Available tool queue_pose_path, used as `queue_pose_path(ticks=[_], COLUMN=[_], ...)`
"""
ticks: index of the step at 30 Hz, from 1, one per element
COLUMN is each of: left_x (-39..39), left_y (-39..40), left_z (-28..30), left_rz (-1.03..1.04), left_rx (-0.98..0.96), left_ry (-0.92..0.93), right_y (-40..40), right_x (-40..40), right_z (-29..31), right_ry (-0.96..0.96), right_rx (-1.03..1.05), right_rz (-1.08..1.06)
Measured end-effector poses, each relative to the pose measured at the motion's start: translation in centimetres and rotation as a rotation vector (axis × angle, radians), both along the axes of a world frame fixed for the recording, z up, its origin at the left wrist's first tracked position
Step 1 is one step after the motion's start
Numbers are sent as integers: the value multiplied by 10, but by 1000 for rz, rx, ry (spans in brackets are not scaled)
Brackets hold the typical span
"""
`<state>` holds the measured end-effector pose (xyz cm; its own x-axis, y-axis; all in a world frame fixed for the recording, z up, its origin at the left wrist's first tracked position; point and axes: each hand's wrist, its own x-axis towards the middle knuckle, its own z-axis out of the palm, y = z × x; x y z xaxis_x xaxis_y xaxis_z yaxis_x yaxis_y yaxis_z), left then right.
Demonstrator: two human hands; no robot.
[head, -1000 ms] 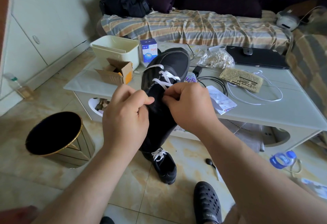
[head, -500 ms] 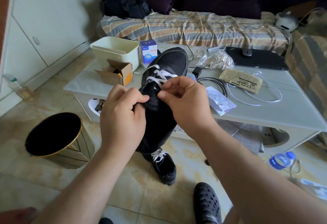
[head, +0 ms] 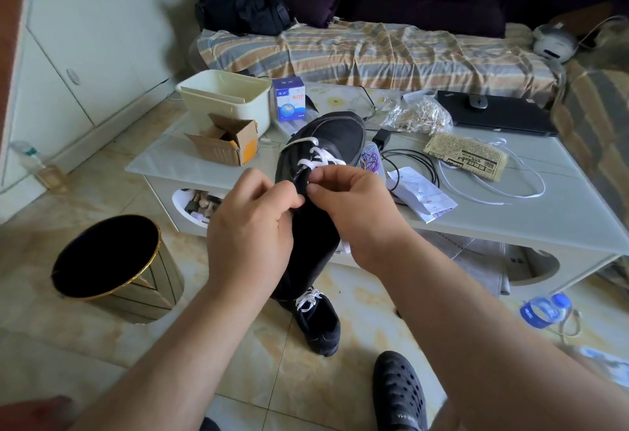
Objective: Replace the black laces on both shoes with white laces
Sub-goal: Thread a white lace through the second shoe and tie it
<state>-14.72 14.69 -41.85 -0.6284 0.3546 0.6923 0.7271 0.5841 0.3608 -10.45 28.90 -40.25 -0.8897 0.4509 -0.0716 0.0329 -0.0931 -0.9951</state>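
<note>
Two matte black fabric shoes: the held shoe (head: 326, 144) is raised toe-up between both grips, above the second shoe (head: 320, 321) on the tiled floor. The left hand (head: 250, 236) pinches the dark upper; the right hand (head: 354, 212) pinches the flat white lace (head: 321, 158). One loose white lace (head: 493, 189) curls on the glossy counter (head: 544, 226), right of the grips.

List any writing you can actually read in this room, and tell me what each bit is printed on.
"胃口舒", as best it reads: red characters on the blue and white medicine box on the table.
Raised letters on the heel strap of the black clog: too distorted to read.
Small white characters at the box's top: too blurred.
Folded newspaper: print too small.
White paper slip: print too small.
</note>
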Motion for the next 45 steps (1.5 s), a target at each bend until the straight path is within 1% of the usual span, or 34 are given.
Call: queue_pose_path(ticks=[2,5,8,11,12,13,15,16,17,19,22,23,26,27,29,30,32,35,38,39,40,43,44,45], left_x=[0,1,-2,-7,-7,-6,-2,0,1,0,-1,0,1,1,-1,-1,-1,-3,-10,-14,-18,-24,-24,-24], left_y=[0,0,-1,-2,-1,0,2,3,4,3,3,3,4,5,4,4,4,4,2,0,-2,-7,-8,-8], left_z=[-2,-3,-1,0,-1,-2,-3,-3,-4,-5,-6,-6,-5,-5,-5,-5,-4,-5,-10,-14,-19,-28,-28,-28], left_rz=[1,1,16,21,17,11,4,1,1,7,9,9,37,48,57,57,51,30,42,50,53,44,44,45], left_rx=[-12,-23,-39,-37,-29,-17,2,8,10,-1,-29,-32,-36,-30,-18,-10,31,117,69,38,16,3,2,-4], left_ry=[-4,-33,-78,-98,-104,-108,-110,-111,-113,-118,-116,-116,-145,-156,-160,-156,-166,-245,-331,-356,-388,-520,-557,-594], right_y=[3,8,11,9,8,8,7,6,5,3,-1,-2,-2,-2,-3,-4,-4,-2,6,13,20,37,38,38], right_x=[-1,-3,-2,1,2,2,1,0,0,0,1,2,3,3,4,4,2,-1,-2,-2,-2,2,4,4], right_z=[-2,-6,-7,-4,-3,-4,-5,-6,-5,-4,-1,1,5,6,6,5,1,-2,10,17,23,38,40,40], right_ry=[-1,-15,-10,24,15,-11,-67,-75,-74,-74,-101,-102,-66,-44,2,17,25,32,46,74,118,279,320,344], right_rx=[-90,-63,-40,-44,0,91,331,415,460,476,406,345,48,-20,-68,-45,74,188,298,274,194,-218,-288,-294], right_rz=[65,91,57,-21,-59,-102,-163,-173,-175,-167,-129,-127,-112,-93,-50,-41,-62,-86,-117,-141,-148,-51,-23,-6])
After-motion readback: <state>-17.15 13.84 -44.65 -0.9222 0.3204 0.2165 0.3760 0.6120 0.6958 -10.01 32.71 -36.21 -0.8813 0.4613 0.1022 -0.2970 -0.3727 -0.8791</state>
